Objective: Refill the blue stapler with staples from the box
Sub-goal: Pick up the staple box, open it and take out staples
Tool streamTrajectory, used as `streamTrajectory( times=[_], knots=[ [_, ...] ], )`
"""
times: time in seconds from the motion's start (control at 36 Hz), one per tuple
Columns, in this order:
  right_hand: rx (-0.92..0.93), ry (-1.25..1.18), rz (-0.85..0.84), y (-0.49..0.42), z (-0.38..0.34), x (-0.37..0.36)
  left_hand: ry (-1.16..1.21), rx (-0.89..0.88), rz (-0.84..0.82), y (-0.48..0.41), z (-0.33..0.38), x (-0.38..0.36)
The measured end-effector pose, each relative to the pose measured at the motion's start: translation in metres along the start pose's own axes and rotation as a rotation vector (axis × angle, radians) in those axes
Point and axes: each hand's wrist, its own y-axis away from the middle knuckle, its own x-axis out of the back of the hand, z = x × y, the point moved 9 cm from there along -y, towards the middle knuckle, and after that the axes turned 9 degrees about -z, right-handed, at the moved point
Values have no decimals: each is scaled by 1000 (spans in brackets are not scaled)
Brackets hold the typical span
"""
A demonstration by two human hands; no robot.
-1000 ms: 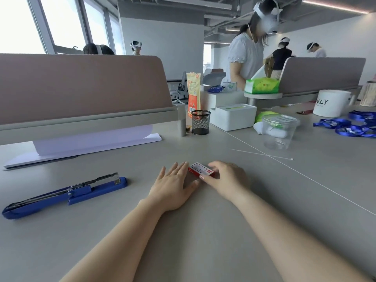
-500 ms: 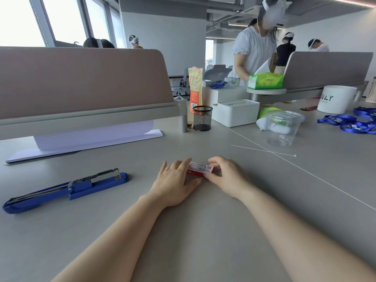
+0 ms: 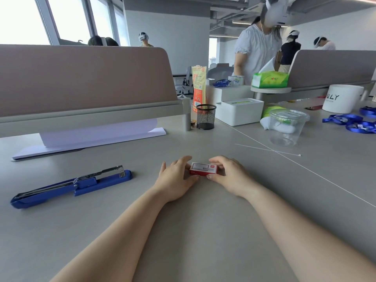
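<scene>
Staple box (image 3: 203,169): small red-white cardboard, on grey desk (image 3: 203,231) centre; likely light, thin-walled, crushable, best pinched at short ends. Left hand (image 3: 176,178) and right hand (image 3: 227,174) clasp it, one per end. Blue stapler (image 3: 71,185), rigid, metal magazine exposed, lies well apart leftward.

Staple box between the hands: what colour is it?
The small cardboard staple box is red with a white label on top, seen in the head view.

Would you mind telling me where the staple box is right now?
The staple box sits mid-desk in the head view, held between the left hand and right hand, right of the blue stapler.
</scene>
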Motion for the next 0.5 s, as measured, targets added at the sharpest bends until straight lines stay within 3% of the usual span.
streamTrajectory(
  times=[0.14,0.5],
  knots=[
    [-7,-64,-7,0,6,3,-179,14,34,1,2,1],
    [8,-43,-49,2,11,6,-146,-71,-11,2,6,-2]
  ],
)
